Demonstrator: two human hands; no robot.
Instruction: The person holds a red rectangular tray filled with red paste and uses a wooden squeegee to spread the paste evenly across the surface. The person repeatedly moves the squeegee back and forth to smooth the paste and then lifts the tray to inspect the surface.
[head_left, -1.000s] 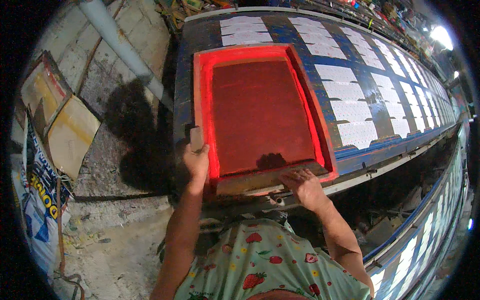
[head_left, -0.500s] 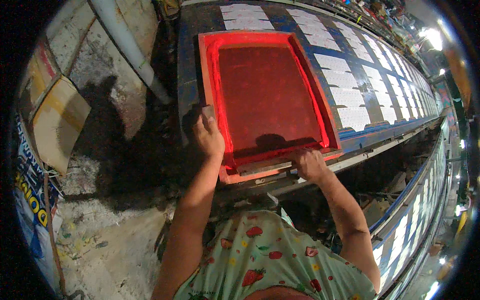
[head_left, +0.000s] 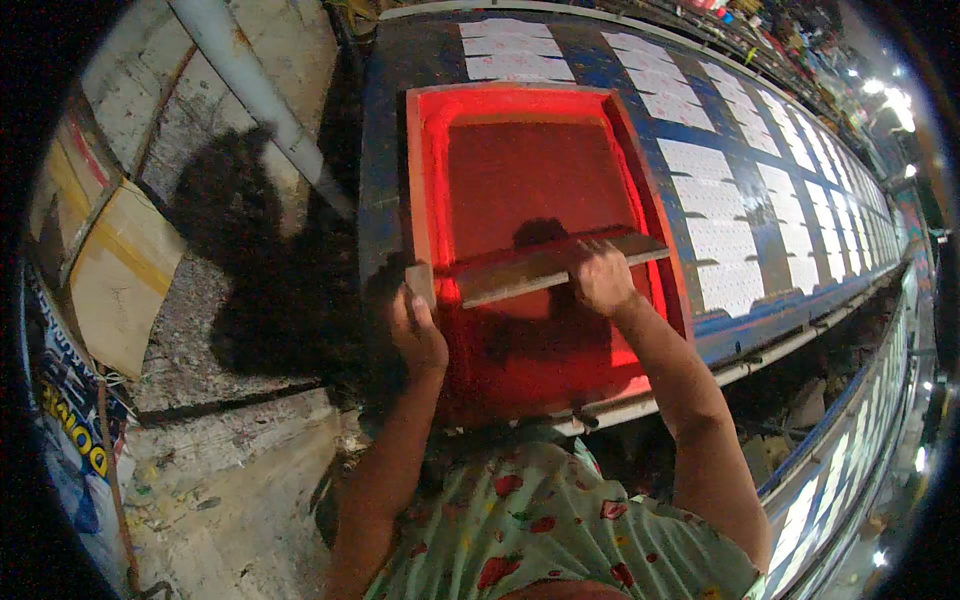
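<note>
A screen printing frame (head_left: 419,190) with red-stained wooden sides lies in front of me, its dark red mesh (head_left: 530,165) ringed by bright red ink. My right hand (head_left: 603,280) is closed around a long wooden squeegee (head_left: 520,276), which lies crosswise over the lower half of the mesh and casts a shadow there. Whether its blade touches the mesh, I cannot tell. At the frame's left side my left hand (head_left: 420,338) grips a small wooden block (head_left: 420,284) against the rim, thumb and fingers around it.
The frame rests on a long dark blue printing table (head_left: 385,170). Rows of white printed pieces (head_left: 720,240) run along it to the far right. A metal rail (head_left: 740,372) edges the near side. On the left stand a grey pipe (head_left: 250,85) and a piece of cardboard (head_left: 125,275).
My right hand has moved the squeegee from the frame's near end toward the middle of the mesh. My left hand keeps its grip on the block. The view has shifted slightly.
</note>
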